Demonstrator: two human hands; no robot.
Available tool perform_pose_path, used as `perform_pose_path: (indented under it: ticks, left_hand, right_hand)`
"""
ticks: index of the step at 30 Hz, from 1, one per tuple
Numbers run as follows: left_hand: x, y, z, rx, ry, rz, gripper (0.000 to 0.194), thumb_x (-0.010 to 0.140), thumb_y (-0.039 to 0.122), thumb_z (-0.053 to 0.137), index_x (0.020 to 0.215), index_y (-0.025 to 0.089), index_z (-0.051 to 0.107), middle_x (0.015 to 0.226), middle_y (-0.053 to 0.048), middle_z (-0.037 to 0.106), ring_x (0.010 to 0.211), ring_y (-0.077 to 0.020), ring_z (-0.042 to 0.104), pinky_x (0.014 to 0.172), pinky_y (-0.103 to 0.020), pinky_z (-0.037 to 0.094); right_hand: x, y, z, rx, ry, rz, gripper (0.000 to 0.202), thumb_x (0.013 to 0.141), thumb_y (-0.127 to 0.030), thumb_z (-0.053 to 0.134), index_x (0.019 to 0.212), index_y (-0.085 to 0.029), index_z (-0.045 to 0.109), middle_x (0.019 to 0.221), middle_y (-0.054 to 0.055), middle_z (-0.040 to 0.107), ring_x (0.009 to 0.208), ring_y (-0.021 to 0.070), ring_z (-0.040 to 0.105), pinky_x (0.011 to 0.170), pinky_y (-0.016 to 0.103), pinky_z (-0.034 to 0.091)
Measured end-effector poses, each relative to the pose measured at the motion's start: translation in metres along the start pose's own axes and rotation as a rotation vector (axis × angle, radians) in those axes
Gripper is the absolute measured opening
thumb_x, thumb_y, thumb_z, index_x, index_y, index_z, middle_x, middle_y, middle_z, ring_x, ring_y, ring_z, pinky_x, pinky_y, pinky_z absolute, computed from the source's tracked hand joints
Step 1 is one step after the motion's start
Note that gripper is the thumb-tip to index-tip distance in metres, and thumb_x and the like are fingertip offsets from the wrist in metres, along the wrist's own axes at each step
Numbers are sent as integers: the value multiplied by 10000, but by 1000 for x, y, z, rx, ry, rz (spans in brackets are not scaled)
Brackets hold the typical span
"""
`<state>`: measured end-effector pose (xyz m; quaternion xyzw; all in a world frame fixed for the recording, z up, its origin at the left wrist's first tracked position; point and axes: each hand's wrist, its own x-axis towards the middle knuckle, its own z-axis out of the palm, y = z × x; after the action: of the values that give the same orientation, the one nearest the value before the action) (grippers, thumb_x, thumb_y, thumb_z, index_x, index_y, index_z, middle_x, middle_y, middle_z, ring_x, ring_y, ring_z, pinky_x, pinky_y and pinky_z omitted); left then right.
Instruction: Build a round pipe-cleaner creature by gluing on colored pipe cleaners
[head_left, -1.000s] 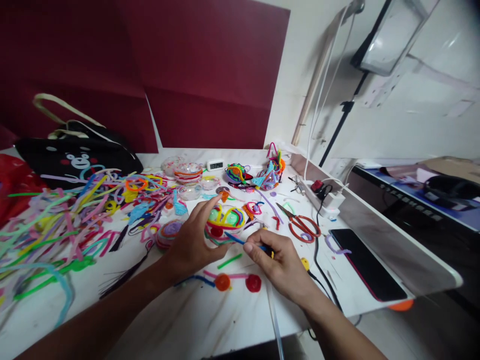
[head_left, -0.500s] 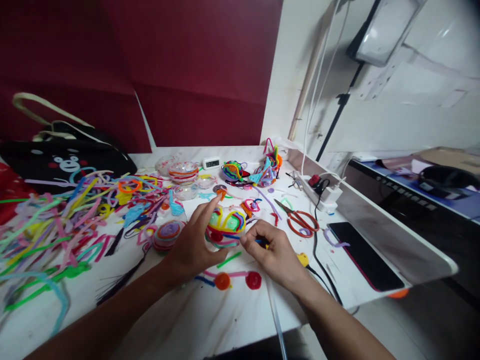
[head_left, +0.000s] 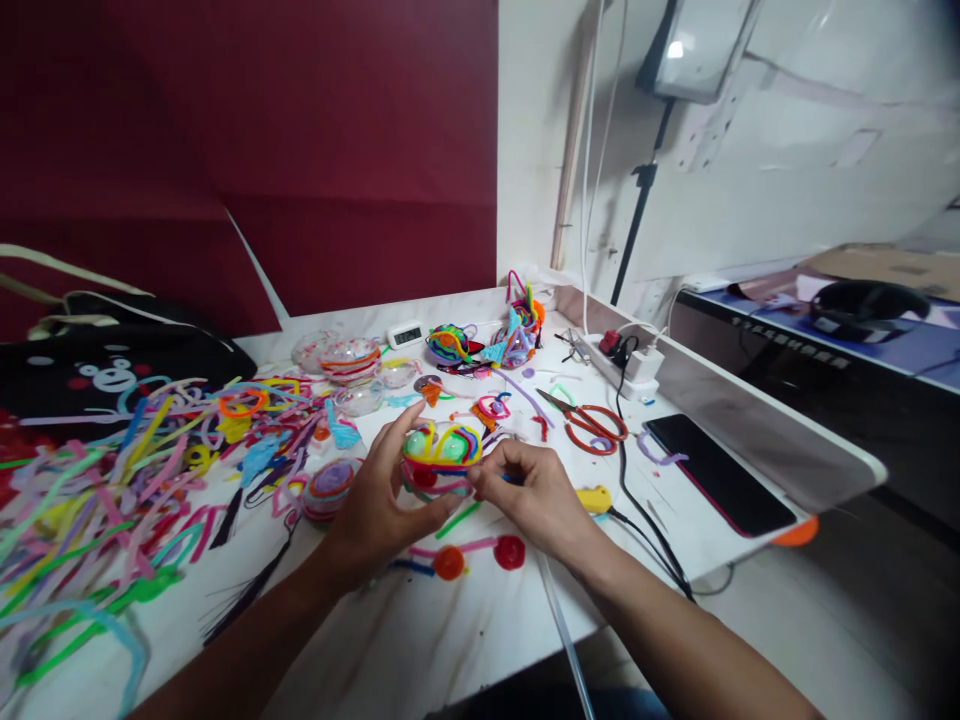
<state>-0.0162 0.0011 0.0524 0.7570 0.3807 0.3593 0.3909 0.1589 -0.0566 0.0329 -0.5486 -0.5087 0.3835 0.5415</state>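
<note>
A clear round ball [head_left: 442, 452] wrapped in yellow, red, blue and green pipe cleaners sits in my left hand [head_left: 381, 500], thumb below and fingers behind its left side. My right hand [head_left: 532, 492] pinches at the ball's right edge. A bit of blue pipe cleaner [head_left: 513, 479] shows between its fingers; most of that strip is hidden. Under the hands lie a pink strip with an orange coil [head_left: 449, 562] and a red coil [head_left: 509, 552]. A green pipe cleaner piece [head_left: 459, 520] lies just below the ball.
Loose pipe cleaners [head_left: 97, 500] pile up at the left. Orange-handled scissors [head_left: 596, 428], a yellow glue gun [head_left: 594, 500] with a black cord, and a phone [head_left: 720, 475] lie at the right. Decorated balls [head_left: 349, 360] and a small digital clock [head_left: 405, 335] stand at the back.
The view has swung slightly right, so things sit further left. My right fingers have drawn in against the ball's right side, and less of the blue pipe cleaner shows. My left hand keeps its hold.
</note>
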Motion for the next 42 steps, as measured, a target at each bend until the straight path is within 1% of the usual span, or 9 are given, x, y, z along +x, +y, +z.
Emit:
perform_pose_path:
  ticks: [3, 6, 11, 16, 20, 24, 28, 33, 42]
  left_hand:
    - [-1, -3, 2, -245, 11, -96, 772, 747, 378, 723, 1431, 222, 400, 1427, -115, 487, 1282, -320, 487, 994, -389, 463]
    - [0, -4, 6, -340, 68, -133, 661, 760, 368, 706, 1362, 212, 483, 1365, -105, 548, 1240, -303, 524, 960, -366, 479]
    - [1, 5, 11, -431, 126, -210, 705, 683, 338, 766, 1320, 205, 496, 1361, -112, 549, 1222, -296, 539, 932, -345, 483]
    - [2, 11, 11, -590, 85, -332, 752, 641, 308, 804, 1313, 222, 477, 1151, -72, 670, 1015, -248, 647, 803, -306, 518]
    - [2, 9, 7, -646, 86, -365, 739, 629, 263, 817, 1294, 239, 496, 1025, -36, 699, 910, -215, 669, 741, -279, 519]
    - [0, 5, 4, -693, 55, -388, 740, 655, 252, 801, 1319, 233, 477, 912, -9, 708, 831, -189, 672, 732, -275, 509]
    - [-1, 2, 4, -741, 45, -387, 719, 665, 258, 794, 1311, 223, 481, 921, -17, 719, 817, -190, 676, 725, -274, 508]
    - [-1, 2, 4, -811, 10, -388, 659, 681, 228, 772, 1279, 212, 494, 887, -25, 728, 760, -192, 685, 719, -303, 526]
    - [-3, -8, 3, -865, -50, -385, 564, 756, 231, 730, 1276, 198, 514, 973, -67, 721, 889, -234, 683, 798, -361, 518]
  right_hand:
    - [-1, 0, 0, -4, 19, 9, 207, 750, -359, 646, 654, -180, 609, 632, 11, 632, 585, 138, 531, 574, 264, 402]
    - [-1, 1, 0, -8, 30, 4, 214, 753, -361, 646, 647, -178, 608, 629, 14, 638, 585, 138, 533, 584, 266, 409]
    - [-2, 0, 1, 83, 36, 2, 216, 751, -358, 661, 650, -172, 613, 613, 13, 635, 564, 126, 526, 565, 256, 399]
    - [-4, -4, 4, 286, 18, 63, 218, 719, -340, 711, 639, -167, 605, 585, -2, 627, 513, 96, 507, 504, 224, 370]
    - [-6, -6, 5, 408, -12, 98, 261, 687, -364, 764, 685, -163, 597, 557, -20, 625, 484, 81, 512, 486, 207, 361]
    - [-7, -4, 5, 490, -42, 116, 363, 654, -412, 804, 797, -175, 570, 578, -20, 645, 541, 119, 599, 489, 207, 363]
    - [-8, -3, 3, 510, -67, 87, 393, 683, -441, 786, 857, -200, 529, 600, -23, 658, 571, 142, 629, 490, 220, 364]
    - [-10, -3, 2, 498, -91, 62, 399, 717, -442, 760, 905, -217, 490, 624, -23, 678, 525, 124, 588, 494, 227, 365]
    - [-11, 2, 2, 550, -68, 64, 434, 691, -387, 795, 938, -224, 478, 623, -37, 669, 534, 124, 581, 485, 215, 325]
